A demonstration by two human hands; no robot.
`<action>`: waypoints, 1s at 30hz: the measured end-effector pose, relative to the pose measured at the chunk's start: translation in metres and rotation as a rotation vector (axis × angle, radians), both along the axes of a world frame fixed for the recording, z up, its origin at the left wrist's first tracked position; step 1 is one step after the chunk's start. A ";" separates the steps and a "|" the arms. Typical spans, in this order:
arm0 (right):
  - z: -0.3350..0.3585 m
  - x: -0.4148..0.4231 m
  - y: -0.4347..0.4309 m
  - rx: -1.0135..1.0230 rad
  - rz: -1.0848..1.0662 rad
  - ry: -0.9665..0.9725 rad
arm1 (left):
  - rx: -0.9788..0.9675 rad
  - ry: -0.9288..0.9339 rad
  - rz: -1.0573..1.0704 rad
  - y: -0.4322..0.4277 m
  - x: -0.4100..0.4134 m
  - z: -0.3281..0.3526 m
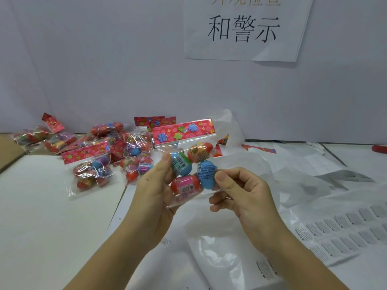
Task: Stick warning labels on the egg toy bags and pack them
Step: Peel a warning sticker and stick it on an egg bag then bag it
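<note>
A clear egg toy bag (189,164) with a red flowered header card is held upright above the table. Blue, red and orange eggs show inside it. My left hand (156,185) grips its left side, thumb on the front. My right hand (238,191) pinches its right side, with the thumb on a blue egg. A sheet of warning labels (343,233) lies flat to the right. A large clear packing bag (226,248) lies under my hands.
A heap of several more egg toy bags (117,155) lies at the back left, near the white wall. Peeled label backing sheets (303,164) are strewn at the right. A paper sign (245,30) hangs on the wall. A red tool (380,148) lies at the far right edge.
</note>
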State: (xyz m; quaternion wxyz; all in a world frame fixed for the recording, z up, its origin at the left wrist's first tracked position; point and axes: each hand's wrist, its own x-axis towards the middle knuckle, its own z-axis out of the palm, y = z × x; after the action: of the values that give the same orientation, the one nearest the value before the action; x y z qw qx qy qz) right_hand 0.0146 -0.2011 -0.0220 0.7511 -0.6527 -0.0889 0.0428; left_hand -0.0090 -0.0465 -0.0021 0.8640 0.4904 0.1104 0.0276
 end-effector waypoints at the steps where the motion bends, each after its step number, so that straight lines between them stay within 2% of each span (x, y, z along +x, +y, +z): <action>1: 0.000 0.000 0.000 -0.004 -0.010 -0.001 | 0.011 -0.013 -0.015 0.001 0.000 -0.001; 8: 0.008 -0.001 -0.004 -0.070 0.006 -0.066 | -0.010 -0.026 -0.028 0.004 0.000 -0.001; 14: 0.037 0.001 -0.031 -0.007 -0.148 -0.283 | -0.148 -0.008 -0.124 -0.003 -0.008 -0.001; 16: 0.045 0.003 -0.045 -0.053 -0.137 -0.341 | -0.142 0.001 -0.199 -0.008 -0.012 -0.003; 18: 0.048 0.003 -0.063 -0.222 -0.033 -0.349 | -0.045 -0.002 -0.238 -0.011 -0.016 -0.005; 21: 0.042 0.000 -0.092 -0.773 0.253 -0.259 | 0.072 -0.039 -0.270 -0.014 -0.018 -0.007; 23: 0.030 -0.002 -0.109 -1.117 0.340 -0.186 | 0.117 -0.069 -0.240 -0.016 -0.019 -0.007; 25: 0.017 -0.002 -0.118 -1.358 0.385 -0.128 | 0.148 -0.105 -0.176 -0.020 -0.019 -0.008; 27: 0.008 0.001 -0.120 -1.447 0.415 -0.105 | 0.156 -0.111 -0.115 -0.025 -0.019 -0.010; 30: -0.001 0.005 -0.120 -1.382 0.412 -0.188 | 0.224 -0.175 -0.033 -0.027 -0.021 -0.011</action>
State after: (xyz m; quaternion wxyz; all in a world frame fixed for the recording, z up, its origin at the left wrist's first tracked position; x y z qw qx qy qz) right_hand 0.0199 -0.3208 -0.0225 0.1333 -0.9491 -0.2268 0.1734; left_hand -0.0296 -0.0730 -0.0136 0.8105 0.5813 0.0227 0.0681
